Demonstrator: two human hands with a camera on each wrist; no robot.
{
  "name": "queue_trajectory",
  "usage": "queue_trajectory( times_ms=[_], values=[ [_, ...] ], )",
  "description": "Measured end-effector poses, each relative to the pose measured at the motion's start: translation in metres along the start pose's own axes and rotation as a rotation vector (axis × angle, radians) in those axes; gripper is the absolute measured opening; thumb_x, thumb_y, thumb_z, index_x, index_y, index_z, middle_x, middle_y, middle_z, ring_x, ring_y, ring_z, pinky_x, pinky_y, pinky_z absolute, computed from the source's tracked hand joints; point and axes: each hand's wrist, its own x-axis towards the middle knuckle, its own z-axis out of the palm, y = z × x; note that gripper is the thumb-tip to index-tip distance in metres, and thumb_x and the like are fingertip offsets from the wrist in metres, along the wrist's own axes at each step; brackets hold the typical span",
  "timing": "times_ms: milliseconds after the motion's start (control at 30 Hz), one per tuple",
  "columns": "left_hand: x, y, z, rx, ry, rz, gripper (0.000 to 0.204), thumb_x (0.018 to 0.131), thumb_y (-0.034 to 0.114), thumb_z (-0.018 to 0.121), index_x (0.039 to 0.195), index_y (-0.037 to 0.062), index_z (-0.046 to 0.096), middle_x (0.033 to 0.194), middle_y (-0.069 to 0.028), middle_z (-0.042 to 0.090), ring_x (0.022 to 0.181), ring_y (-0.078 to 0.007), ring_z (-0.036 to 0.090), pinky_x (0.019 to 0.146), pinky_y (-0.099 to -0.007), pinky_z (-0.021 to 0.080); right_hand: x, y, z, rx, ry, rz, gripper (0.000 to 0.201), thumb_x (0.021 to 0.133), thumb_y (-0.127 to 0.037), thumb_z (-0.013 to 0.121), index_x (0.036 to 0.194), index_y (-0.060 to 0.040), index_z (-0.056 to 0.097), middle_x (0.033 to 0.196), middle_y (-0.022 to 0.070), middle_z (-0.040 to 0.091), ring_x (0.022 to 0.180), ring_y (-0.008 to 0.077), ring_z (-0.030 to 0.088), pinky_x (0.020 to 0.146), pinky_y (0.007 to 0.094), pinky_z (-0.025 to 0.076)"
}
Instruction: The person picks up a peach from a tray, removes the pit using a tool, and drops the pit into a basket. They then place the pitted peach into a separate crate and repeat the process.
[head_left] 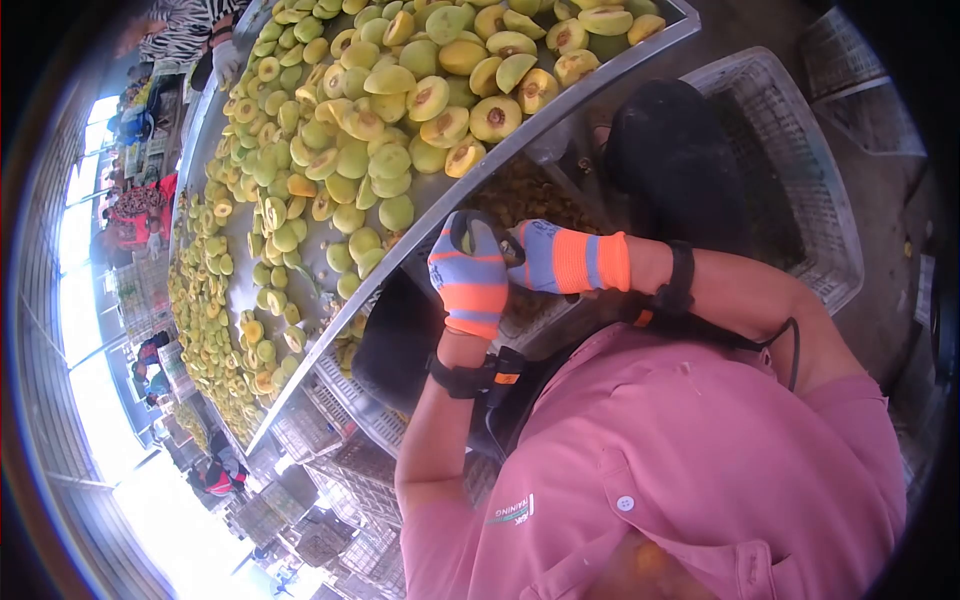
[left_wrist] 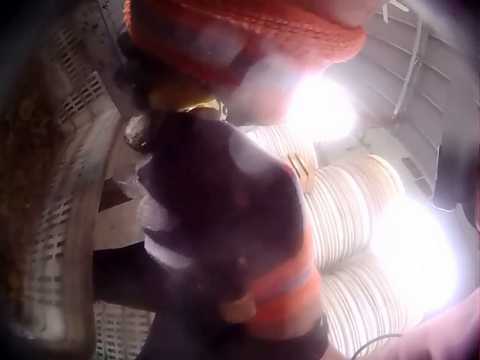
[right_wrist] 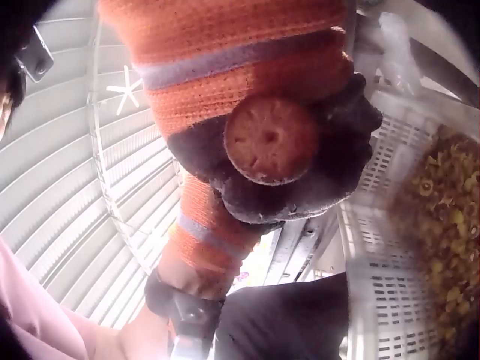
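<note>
In the head view both gloved hands meet over the lap. My left hand [head_left: 469, 272] grips a yellow-green peach piece, mostly hidden by the fingers; a bit of yellow peach [left_wrist: 180, 96] shows in the left wrist view. Against it works my right hand [head_left: 562, 258], its fingers curled round a tool whose round brown handle end [right_wrist: 271, 140] pokes out of the fist in the right wrist view. The tool's working end is hidden between the hands. Beside them, a metal-edged sorting table [head_left: 570, 105] bears many halved peaches [head_left: 425, 97], several with stones showing.
Below the hands, a crate [right_wrist: 375, 300] contains brownish-yellow peach scraps [right_wrist: 454, 232]. Another pale plastic crate [head_left: 815, 170] stands to the right. Stacked crates [head_left: 350, 480] fill the lower left. Across the table is another person's gloved hand [head_left: 227, 62].
</note>
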Motion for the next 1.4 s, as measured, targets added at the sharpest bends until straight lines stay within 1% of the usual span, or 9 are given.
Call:
queue_trajectory(
  times_ms=[100, 200, 300, 500, 733, 900, 1033, 1233, 1400],
  values=[
    [-0.005, -0.003, 0.005, 0.047, 0.137, 0.34, 0.014, 0.087, 0.003, 0.055, 0.096, -0.0012, 0.066, 0.083, -0.013, 0.066, 0.072, -0.0222, 0.063, 0.067, -0.0333, 0.05, 0.005, 0.009, 0.004, -0.016, -0.019, -0.077, 0.031, 0.08, -0.021, 0.063, 0.093, 0.0078, 0.064, 0.085, 0.0294, 0.065, 0.081, 0.0406, 0.066, 0.07, 0.0433, 0.051],
    [-0.001, 0.0, -0.014, 0.083, -0.029, 0.532, 0.02, 0.079, 0.004, 0.061, 0.099, 0.0033, 0.066, 0.092, -0.0168, 0.067, 0.08, -0.037, 0.066, 0.07, -0.0374, 0.052, 0.015, 0.027, 0.015, -0.069, 0.007, -0.362, 0.028, 0.08, -0.019, 0.062, 0.087, 0.0084, 0.065, 0.081, 0.0297, 0.064, 0.077, 0.0413, 0.065, 0.068, 0.0417, 0.051],
    [0.003, 0.002, -0.015, 0.13, -0.064, 0.545, 0.02, 0.079, 0.004, 0.06, 0.098, 0.002, 0.065, 0.091, -0.0169, 0.067, 0.078, -0.0363, 0.066, 0.069, -0.0369, 0.052, 0.013, 0.023, 0.016, 0.02, 0.041, -0.255, 0.029, 0.079, -0.019, 0.062, 0.088, 0.008, 0.065, 0.079, 0.0275, 0.065, 0.075, 0.0392, 0.066, 0.064, 0.0432, 0.051],
    [0.006, -0.013, -0.016, -0.233, -0.38, 0.08, 0.018, 0.083, 0.003, 0.058, 0.1, -0.0003, 0.064, 0.089, -0.0156, 0.067, 0.078, -0.0285, 0.066, 0.073, -0.0321, 0.051, 0.01, 0.026, 0.004, 0.11, -0.103, 0.032, 0.032, 0.078, -0.025, 0.068, 0.09, 0.0049, 0.066, 0.07, 0.0154, 0.064, 0.06, 0.0251, 0.065, 0.051, 0.0388, 0.049],
    [-0.006, 0.01, -0.036, -0.27, -0.292, 0.363, 0.021, 0.081, -0.002, 0.058, 0.1, -0.0021, 0.064, 0.092, -0.0142, 0.066, 0.08, -0.0296, 0.065, 0.075, -0.0325, 0.051, 0.004, 0.014, -0.011, 0.285, -0.467, -0.056, 0.021, 0.081, -0.019, 0.07, 0.088, 0.0001, 0.068, 0.069, 0.0074, 0.066, 0.06, 0.0171, 0.065, 0.053, 0.0315, 0.05],
    [-0.019, -0.003, -0.031, -0.155, -0.114, 0.526, 0.026, 0.077, -0.005, 0.061, 0.103, -0.001, 0.064, 0.097, -0.0155, 0.065, 0.083, -0.0311, 0.065, 0.076, -0.0336, 0.052, 0.004, 0.03, -0.003, 0.203, -0.495, -0.433, 0.021, 0.08, -0.02, 0.071, 0.088, -0.0007, 0.07, 0.071, 0.0104, 0.067, 0.067, 0.0155, 0.065, 0.061, 0.0319, 0.051],
    [-0.021, 0.004, -0.033, -0.159, -0.193, 0.344, 0.022, 0.078, -0.003, 0.061, 0.1, 0.0003, 0.064, 0.092, -0.0158, 0.065, 0.078, -0.0336, 0.066, 0.071, -0.0344, 0.052, -0.009, 0.011, -0.003, 0.138, -0.337, -0.136, 0.026, 0.079, -0.024, 0.07, 0.089, 0.0009, 0.07, 0.073, 0.0133, 0.068, 0.067, 0.0178, 0.063, 0.062, 0.0342, 0.049],
    [-0.014, 0.006, -0.028, 0.121, -0.08, 0.509, 0.026, 0.08, 0.011, 0.065, 0.104, 0.0034, 0.062, 0.089, -0.0172, 0.064, 0.074, -0.0378, 0.064, 0.062, -0.0419, 0.052, 0.001, 0.023, 0.0, 0.036, -0.164, -0.32, 0.033, 0.079, -0.029, 0.07, 0.088, 0.0036, 0.068, 0.073, 0.0145, 0.068, 0.064, 0.0191, 0.06, 0.062, 0.0355, 0.048],
    [-0.021, 0.011, -0.019, 0.344, -0.008, 0.42, 0.031, 0.081, 0.019, 0.064, 0.108, 0.0029, 0.061, 0.091, -0.0188, 0.064, 0.075, -0.0384, 0.064, 0.063, -0.0436, 0.052, -0.023, -0.008, -0.005, -0.056, 0.006, -0.158, 0.031, 0.081, -0.03, 0.068, 0.085, 0.0012, 0.069, 0.07, 0.015, 0.066, 0.063, 0.0188, 0.059, 0.062, 0.036, 0.048]
  ],
)
